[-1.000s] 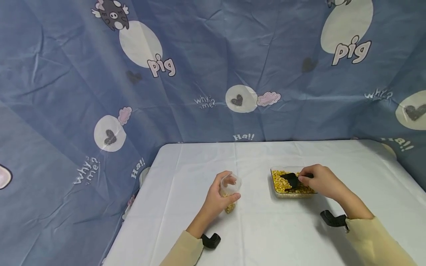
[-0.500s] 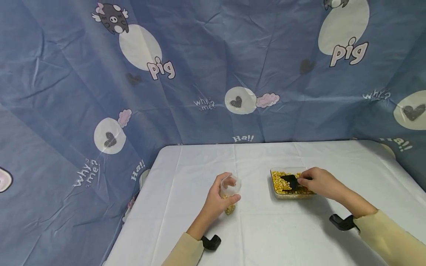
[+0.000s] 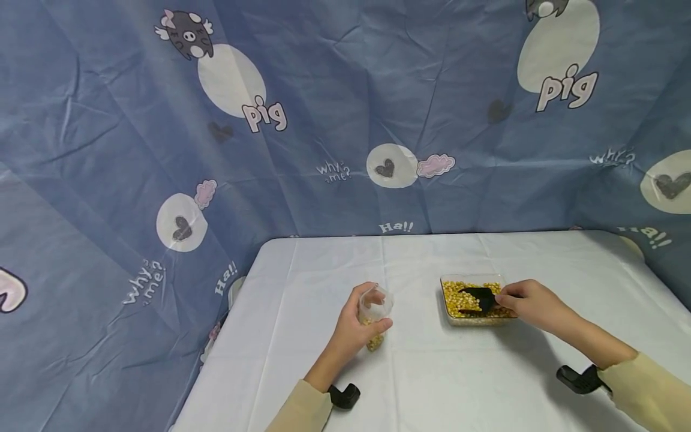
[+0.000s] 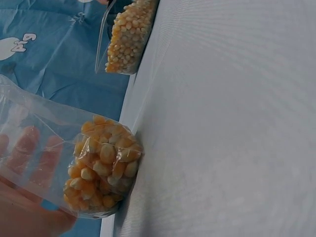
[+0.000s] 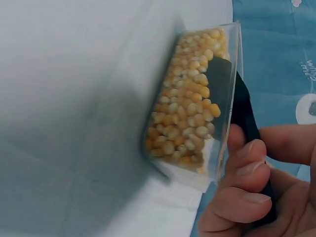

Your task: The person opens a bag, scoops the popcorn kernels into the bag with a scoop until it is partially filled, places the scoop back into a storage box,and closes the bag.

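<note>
My left hand holds a clear plastic bag upright, fingers and thumb curled round its sides, its mouth spread open. Corn kernels fill the bag's bottom, which touches or nearly touches the table. On the right, a clear rectangular container holds many more yellow kernels. My right hand grips the handle of a black scoop between thumb and fingers. The scoop's blade lies inside the container among the kernels, with some kernels on it in the head view.
A white cloth covers the table. Behind it and at the left hangs a blue printed curtain. A black wrist mount sticks out from the left sleeve, another from the right. Bare cloth lies between bag and container.
My right hand and forearm have shifted right and slightly toward me, and the scoop has slid a little right within the kernels. My left hand and the bag stay nearly still.
</note>
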Motion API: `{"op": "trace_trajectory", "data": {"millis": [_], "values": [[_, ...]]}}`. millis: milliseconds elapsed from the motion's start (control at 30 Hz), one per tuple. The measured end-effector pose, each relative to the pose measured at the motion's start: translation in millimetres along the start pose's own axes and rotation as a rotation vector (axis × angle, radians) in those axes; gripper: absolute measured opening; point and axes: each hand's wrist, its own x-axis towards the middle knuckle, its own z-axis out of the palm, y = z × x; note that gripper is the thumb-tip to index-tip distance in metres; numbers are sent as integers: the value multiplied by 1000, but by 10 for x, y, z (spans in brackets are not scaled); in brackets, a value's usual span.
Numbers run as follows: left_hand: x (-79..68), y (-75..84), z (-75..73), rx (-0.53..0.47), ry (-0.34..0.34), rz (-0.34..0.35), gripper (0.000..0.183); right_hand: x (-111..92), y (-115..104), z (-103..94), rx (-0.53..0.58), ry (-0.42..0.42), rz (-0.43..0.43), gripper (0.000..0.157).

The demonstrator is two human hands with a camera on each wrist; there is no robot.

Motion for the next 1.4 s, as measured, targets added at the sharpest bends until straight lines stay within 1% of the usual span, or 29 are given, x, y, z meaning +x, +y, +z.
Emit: {"op": "trace_trajectory", "data": {"millis": [100, 267, 433, 567, 833, 1033, 1167, 1400], "values": [[4, -10, 6, -5, 0, 7, 68, -61, 25, -5, 58, 11, 40, 29], [-4, -13, 14, -8, -8, -1, 68, -183, 69, -5, 159, 33, 97, 33], [-29, -2, 4, -1, -16, -19, 69, -277, 97, 12, 233, 33, 118, 37], [-26, 0, -7, 2, -23, -22, 70, -302, 119, -8, 271, 36, 132, 37], [-16, 14, -12, -2, -27, -31, 72, -326, 120, -65, 309, 52, 118, 36], [-15, 22, -17, 7, -13, -53, 75, -343, 66, -102, 344, 65, 110, 35], [-13, 26, -26, 18, -16, -68, 77, -344, 11, -125, 371, 65, 108, 35], [-14, 30, -28, 16, -25, -64, 75, -326, -37, -165, 412, 69, 97, 36]]}}
